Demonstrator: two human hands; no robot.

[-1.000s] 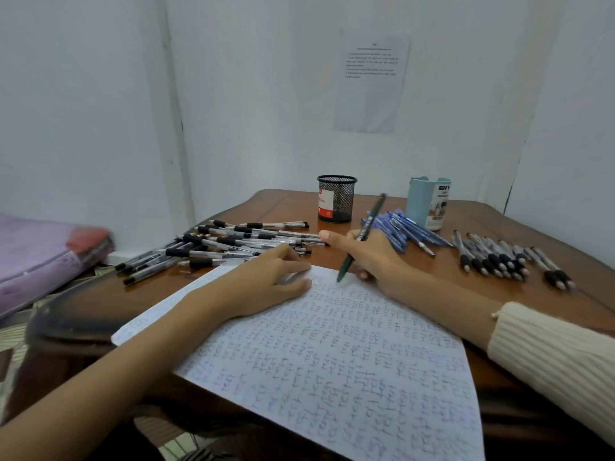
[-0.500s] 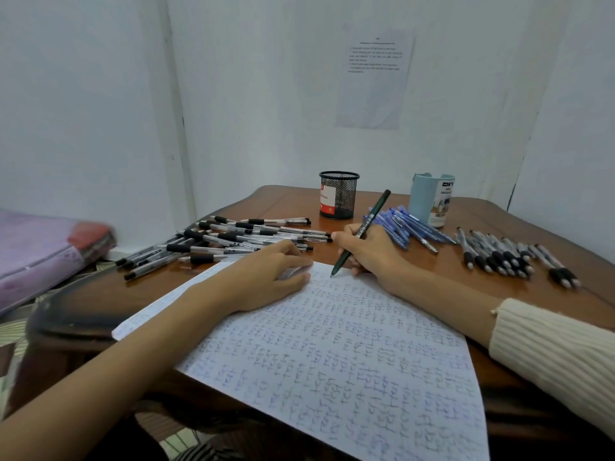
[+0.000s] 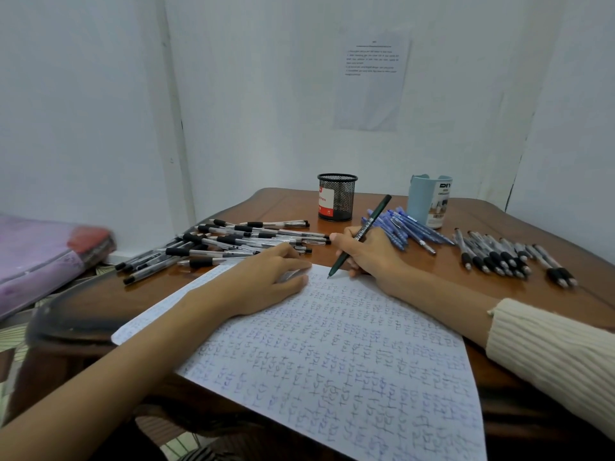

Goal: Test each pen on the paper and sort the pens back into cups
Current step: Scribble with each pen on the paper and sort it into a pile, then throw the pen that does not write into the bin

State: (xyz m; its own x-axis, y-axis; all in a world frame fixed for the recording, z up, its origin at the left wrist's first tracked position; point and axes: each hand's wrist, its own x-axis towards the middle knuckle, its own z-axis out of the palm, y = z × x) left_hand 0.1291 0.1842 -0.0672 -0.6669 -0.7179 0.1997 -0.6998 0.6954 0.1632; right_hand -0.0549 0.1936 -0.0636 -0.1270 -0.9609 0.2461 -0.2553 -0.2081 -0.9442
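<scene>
- Bench (image 3: 482, 221): reddish-brown wood, glossy.
- Paper (image 3: 366, 361): white, filled with rows of small blue handwriting.
- Dark green pen (image 3: 376, 212): dark green barrel with a white-printed band.
- Mesh cup (image 3: 342, 197): black wire mesh, red-and-white label.
- Plastic cup (image 3: 422, 201): pale blue, white label with black lettering.
- Left pen heap (image 3: 233, 241): clear barrels, black bands.
- Middle pen heap (image 3: 406, 231): blue.
- Right pen row (image 3: 499, 254): clear-grey barrels, black ends.
- Sleeve (image 3: 549, 361): cream, ribbed knit.
- Wall sheet (image 3: 371, 94): white, black print.
- Bundle (image 3: 40, 254): lilac-pink, with a red patch.
</scene>
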